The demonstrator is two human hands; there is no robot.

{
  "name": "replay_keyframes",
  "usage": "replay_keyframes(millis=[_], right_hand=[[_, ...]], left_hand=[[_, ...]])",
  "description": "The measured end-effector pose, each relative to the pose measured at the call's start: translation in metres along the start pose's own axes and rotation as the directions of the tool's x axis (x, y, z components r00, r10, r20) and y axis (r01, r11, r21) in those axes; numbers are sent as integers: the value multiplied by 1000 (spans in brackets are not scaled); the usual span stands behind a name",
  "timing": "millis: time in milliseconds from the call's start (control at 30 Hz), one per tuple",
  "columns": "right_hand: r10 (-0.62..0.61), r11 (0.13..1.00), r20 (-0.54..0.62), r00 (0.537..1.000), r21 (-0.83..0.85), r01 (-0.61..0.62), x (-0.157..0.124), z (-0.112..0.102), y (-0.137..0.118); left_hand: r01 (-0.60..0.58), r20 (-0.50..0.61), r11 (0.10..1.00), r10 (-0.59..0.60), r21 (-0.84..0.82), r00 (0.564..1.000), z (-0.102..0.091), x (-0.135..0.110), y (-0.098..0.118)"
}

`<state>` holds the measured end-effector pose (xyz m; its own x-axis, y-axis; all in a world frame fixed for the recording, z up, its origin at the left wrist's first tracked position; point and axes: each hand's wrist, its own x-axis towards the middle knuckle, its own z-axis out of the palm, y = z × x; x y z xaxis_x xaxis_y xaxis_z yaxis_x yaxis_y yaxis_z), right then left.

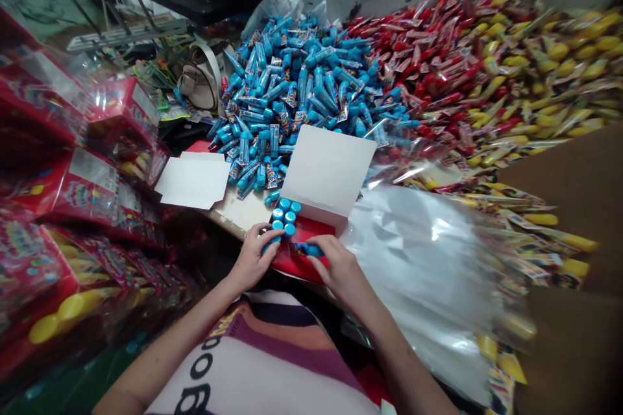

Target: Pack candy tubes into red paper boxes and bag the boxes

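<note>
My left hand (254, 258) is closed around a blue-capped tube (271, 243) at the near left corner of an opened box. My right hand (341, 262) pinches another blue tube (307, 249) with a printed label, lying sideways over the red part of the box. Several blue tubes (283, 205) stand upright in rows at the left, caps facing up. The box has a raised white flap (328, 168) at the back and a red surface (314, 228). Behind it spreads a large heap of loose blue tubes (296, 84).
Heaps of red tubes (428, 58) and yellow tubes (559, 52) lie at the back right. Clear plastic bags (418, 272) are at the right, beside brown cardboard (574, 207). Packed red boxes (92, 188) are stacked at the left. A white cardboard flap (193, 178) sits left of the heap.
</note>
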<state>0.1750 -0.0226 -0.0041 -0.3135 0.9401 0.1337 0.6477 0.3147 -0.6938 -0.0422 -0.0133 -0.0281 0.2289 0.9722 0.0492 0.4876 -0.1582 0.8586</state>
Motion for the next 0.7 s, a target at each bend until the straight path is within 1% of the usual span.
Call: replay_keyframes(millis=[67,133,200,300,367,433,500,567,633,700], right_hand=[[-48,999,64,997,17,47,3,1,-8],[-95,995,99,991,-19,98,8,2,-15],[-128,979,143,981,-142,149,15,2,-21],[-132,906,265,955,-359,225,26,-2,-32],[-129,858,346,929,-431,280,35,-4,-40],[-129,826,402,907,-463,322,43,-2,-45],[-113,817,421,900,-476,326,48,1,-46],[-104,837,415,904,-455,306,50,4,-43],[-105,862,404,909,-419,286,48,5,-40],[-92,867,394,915,-419,268,43,7,-38]], left_hand=[[1,-2,1000,-1,-13,1000,0,0,-1],[-1,-5,1000,1,-18,1000,0,0,-2],[-4,-2,1000,4,-20,1000,0,0,-3],[-7,1,1000,7,-22,1000,0,0,-4],[-10,-3,1000,10,-27,1000,1,-1,-5],[-12,-11,999,12,-35,1000,2,-2,-6],[-7,-20,999,6,-51,1000,3,-3,-8],[1,-24,998,-2,-70,1000,4,-3,-9],[7,-17,997,-8,-83,1000,5,-3,-9],[12,-10,996,-13,-90,1000,6,-3,-8]])
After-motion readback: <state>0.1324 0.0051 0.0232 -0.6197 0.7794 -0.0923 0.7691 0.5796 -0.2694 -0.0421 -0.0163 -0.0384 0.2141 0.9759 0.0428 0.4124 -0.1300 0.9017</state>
